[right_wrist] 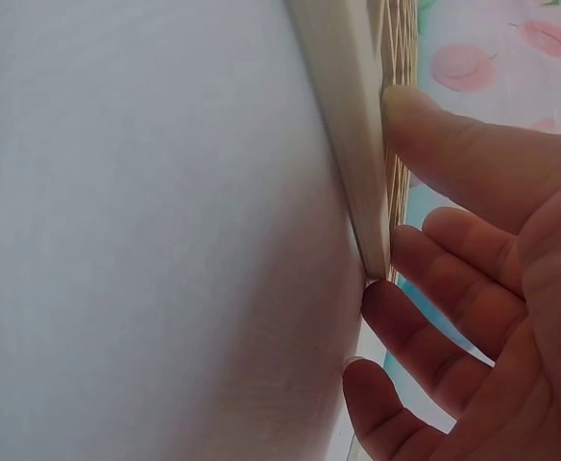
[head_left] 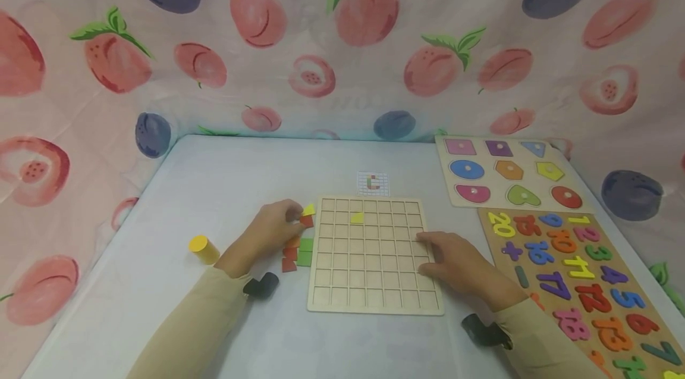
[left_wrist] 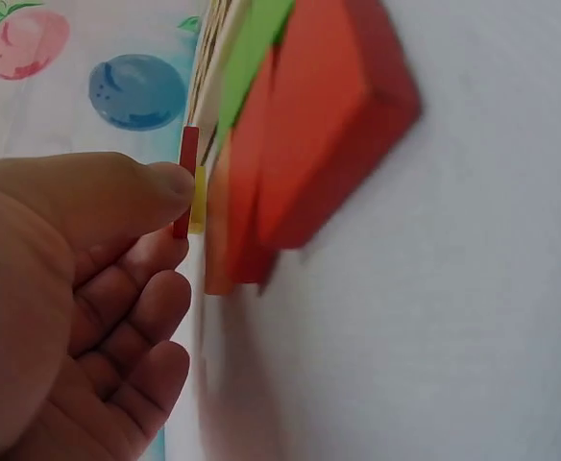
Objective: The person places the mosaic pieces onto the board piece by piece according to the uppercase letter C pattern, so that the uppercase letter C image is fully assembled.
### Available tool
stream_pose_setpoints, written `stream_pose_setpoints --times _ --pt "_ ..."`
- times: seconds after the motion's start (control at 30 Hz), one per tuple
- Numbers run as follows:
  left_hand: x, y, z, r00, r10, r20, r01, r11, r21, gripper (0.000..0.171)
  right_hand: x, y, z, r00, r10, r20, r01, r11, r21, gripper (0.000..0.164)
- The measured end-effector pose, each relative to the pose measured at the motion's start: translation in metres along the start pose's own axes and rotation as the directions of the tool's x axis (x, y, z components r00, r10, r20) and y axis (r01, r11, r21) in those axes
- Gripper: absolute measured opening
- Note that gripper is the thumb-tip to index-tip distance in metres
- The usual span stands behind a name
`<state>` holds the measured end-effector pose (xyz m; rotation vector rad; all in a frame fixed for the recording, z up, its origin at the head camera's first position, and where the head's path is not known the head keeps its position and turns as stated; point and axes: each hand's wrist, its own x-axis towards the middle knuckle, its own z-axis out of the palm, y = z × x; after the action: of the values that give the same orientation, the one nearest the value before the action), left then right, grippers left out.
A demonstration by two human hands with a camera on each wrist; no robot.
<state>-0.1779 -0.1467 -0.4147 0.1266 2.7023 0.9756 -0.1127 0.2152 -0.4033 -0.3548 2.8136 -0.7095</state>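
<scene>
My left hand [head_left: 269,231] is at the left side of the wooden grid board [head_left: 373,301], its thumb and fingers pinching a thin red tile [left_wrist: 191,144]. A yellow tile [head_left: 308,210] shows just beyond that red one. Below the hand, red, orange and green tiles [head_left: 305,258] lie along the board's left edge. One yellow piece [head_left: 357,218] sits in an upper cell of the grid. My right hand [head_left: 455,260] touches the board's right edge with relaxed fingers, the thumb [right_wrist: 425,120] over the grid side.
Behind the board lies a small pattern card [head_left: 373,184]. A yellow cylinder [head_left: 204,249] stands left of my left forearm. On the right are a shape puzzle [head_left: 508,196] and a number puzzle board [head_left: 495,242]. Fruit-print cloth [head_left: 214,111] hangs around the table.
</scene>
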Motion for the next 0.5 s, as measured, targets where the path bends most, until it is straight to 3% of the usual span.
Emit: stream_pose_setpoints --times 0.2,0.5 --pt "-0.002 0.003 -0.003 0.999 0.036 -0.023 -0.037 0.999 -0.020 0.040 0.000 -0.002 0.000 1.000 0.006 0.002 -0.006 1.000 0.006 0.059" --pt "0.008 0.019 0.002 0.996 0.093 -0.013 -0.093 0.996 -0.013 0.042 -0.001 -0.001 -0.001 1.000 -0.002 -0.007 0.002 1.000 0.012 0.058"
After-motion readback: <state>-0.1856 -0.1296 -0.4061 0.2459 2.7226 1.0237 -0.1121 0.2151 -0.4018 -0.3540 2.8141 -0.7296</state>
